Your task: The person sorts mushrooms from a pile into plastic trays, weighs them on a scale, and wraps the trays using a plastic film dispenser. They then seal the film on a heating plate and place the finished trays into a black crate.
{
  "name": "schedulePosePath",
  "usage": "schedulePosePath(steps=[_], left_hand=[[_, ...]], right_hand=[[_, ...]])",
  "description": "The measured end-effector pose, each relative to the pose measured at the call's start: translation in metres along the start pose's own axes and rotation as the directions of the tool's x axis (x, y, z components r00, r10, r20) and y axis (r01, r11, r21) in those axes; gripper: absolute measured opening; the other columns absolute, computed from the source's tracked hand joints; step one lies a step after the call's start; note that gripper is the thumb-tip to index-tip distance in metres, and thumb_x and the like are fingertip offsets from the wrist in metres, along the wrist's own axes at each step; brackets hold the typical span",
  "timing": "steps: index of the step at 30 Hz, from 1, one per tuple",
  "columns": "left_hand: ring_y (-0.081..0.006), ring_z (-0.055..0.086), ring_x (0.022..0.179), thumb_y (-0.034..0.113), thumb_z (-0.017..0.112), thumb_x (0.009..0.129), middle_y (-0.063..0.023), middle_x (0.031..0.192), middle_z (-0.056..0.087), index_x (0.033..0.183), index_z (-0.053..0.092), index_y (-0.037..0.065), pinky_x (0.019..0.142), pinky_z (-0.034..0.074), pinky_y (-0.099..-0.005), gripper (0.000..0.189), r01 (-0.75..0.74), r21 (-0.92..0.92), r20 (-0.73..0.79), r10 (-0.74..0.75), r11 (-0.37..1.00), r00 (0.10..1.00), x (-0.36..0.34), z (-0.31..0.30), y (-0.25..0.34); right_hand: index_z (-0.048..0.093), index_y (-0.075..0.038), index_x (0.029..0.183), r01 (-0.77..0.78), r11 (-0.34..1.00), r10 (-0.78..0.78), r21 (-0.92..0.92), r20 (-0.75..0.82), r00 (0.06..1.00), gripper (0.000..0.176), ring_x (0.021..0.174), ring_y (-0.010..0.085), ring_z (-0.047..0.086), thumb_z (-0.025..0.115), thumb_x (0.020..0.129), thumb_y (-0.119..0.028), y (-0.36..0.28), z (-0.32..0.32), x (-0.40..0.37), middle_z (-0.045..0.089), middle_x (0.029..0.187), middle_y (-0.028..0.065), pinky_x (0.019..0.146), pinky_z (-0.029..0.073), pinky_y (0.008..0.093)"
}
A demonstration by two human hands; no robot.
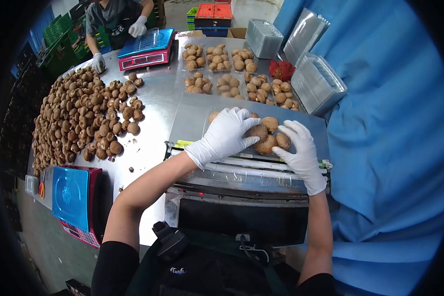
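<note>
On steel table (pixel 153 113) (blue curtain (pixel 389 148) alongside), mushroom tray (pixel 270 123), loose mushrooms (pixel 79 118).

The mushrooms (pixel 266 135) look matt, the film (pixel 241 169) glossy, the steel table (pixel 153 111) dull.

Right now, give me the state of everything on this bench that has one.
mushrooms, heaped in a tray under both hands.
left hand, gloved, grip open, spread flat on them.
right hand, gloved, fingers resting on their right side.
filled trays, packed, set in rows behind.
mushroom pile, loose on the table.
near scale, pan bare.
empty trays, stacked.
</note>
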State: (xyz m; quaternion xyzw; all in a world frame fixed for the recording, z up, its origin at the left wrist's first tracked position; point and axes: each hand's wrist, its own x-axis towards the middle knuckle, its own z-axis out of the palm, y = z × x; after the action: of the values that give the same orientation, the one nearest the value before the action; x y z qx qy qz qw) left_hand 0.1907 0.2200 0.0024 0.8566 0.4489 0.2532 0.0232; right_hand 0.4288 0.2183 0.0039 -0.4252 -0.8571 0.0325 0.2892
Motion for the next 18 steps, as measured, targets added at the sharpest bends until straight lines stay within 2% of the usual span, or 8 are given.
schedulePosePath(steps=[1,3,7,9,12,16,18], left_hand=[[-0.0284,0.054,0.094,0.035,0.066,0.079,-0.0103,0.096,0.055,0.115,0.059,0.012,0.084,0.044,-0.0386,0.043,-0.004,-0.001,0.001,0.004,1.0,1.0,-0.001,0.003,-0.001],[-0.0291,0.056,0.092,0.036,0.067,0.078,-0.011,0.097,0.056,0.115,0.058,0.012,0.084,0.044,-0.0387,0.044,0.015,-0.066,-0.053,-0.019,0.998,0.998,-0.002,0.009,-0.003],[-0.0301,0.056,0.092,0.036,0.069,0.076,-0.0118,0.098,0.057,0.117,0.056,0.013,0.084,0.044,-0.0391,0.048,0.029,-0.104,-0.05,-0.034,0.994,0.998,-0.002,0.004,-0.003],[-0.0302,0.057,0.093,0.036,0.07,0.075,-0.0123,0.1,0.058,0.118,0.055,0.013,0.084,0.044,-0.0393,0.051,0.058,-0.04,0.097,-0.053,0.998,0.994,-0.002,-0.001,0.001],[-0.0301,0.056,0.093,0.034,0.07,0.074,-0.0118,0.099,0.057,0.119,0.054,0.014,0.083,0.044,-0.0394,0.052,0.034,-0.086,0.016,-0.033,0.996,0.999,-0.003,0.006,-0.004],[-0.0303,0.056,0.092,0.032,0.07,0.074,-0.0118,0.098,0.057,0.119,0.054,0.013,0.083,0.044,-0.0397,0.051,0.068,-0.098,0.005,-0.068,0.993,0.998,-0.005,0.006,-0.004],[-0.0308,0.056,0.093,0.031,0.07,0.074,-0.0119,0.099,0.056,0.119,0.054,0.014,0.084,0.044,-0.0397,0.051,0.061,-0.076,0.063,-0.056,0.995,0.996,-0.004,0.002,-0.001]], right_hand=[[0.063,-0.011,0.108,0.048,0.997,-0.046,-0.066,0.025,0.999,0.04,0.119,0.0314,0.043,0.072,0.074,-0.029,-0.004,0.001,0.002,0.052,0.122,0.0095,0.098,0.036,0.0424],[0.064,-0.011,0.107,0.052,0.996,-0.049,-0.067,0.05,0.998,0.041,0.12,0.0321,0.042,0.073,0.073,-0.031,-0.002,0.013,0.001,0.051,0.123,0.0099,0.099,0.035,0.0433],[0.064,-0.012,0.107,0.064,0.996,-0.059,-0.059,0.073,0.996,0.044,0.123,0.0331,0.04,0.075,0.07,-0.033,0.001,0.017,0.0,0.049,0.126,0.0103,0.101,0.033,0.044],[0.063,-0.012,0.107,0.082,0.995,-0.078,-0.055,0.083,0.993,0.045,0.124,0.0333,0.039,0.076,0.069,-0.032,0.0,0.017,-0.001,0.049,0.126,0.0102,0.102,0.033,0.044],[0.061,-0.012,0.108,0.053,0.997,-0.047,-0.064,0.087,0.995,0.047,0.125,0.0338,0.038,0.077,0.067,-0.029,0.001,0.016,-0.003,0.048,0.127,0.0098,0.102,0.033,0.0442],[0.059,-0.012,0.11,0.05,0.998,-0.052,0.034,0.07,0.996,0.051,0.126,0.0341,0.037,0.079,0.064,-0.023,0.002,0.015,-0.009,0.048,0.128,0.0096,0.103,0.032,0.0438],[0.059,-0.012,0.11,0.046,0.996,-0.051,0.079,0.063,0.997,0.052,0.127,0.0341,0.037,0.079,0.063,-0.021,0.006,0.017,-0.012,0.048,0.129,0.0095,0.103,0.032,0.0435]])
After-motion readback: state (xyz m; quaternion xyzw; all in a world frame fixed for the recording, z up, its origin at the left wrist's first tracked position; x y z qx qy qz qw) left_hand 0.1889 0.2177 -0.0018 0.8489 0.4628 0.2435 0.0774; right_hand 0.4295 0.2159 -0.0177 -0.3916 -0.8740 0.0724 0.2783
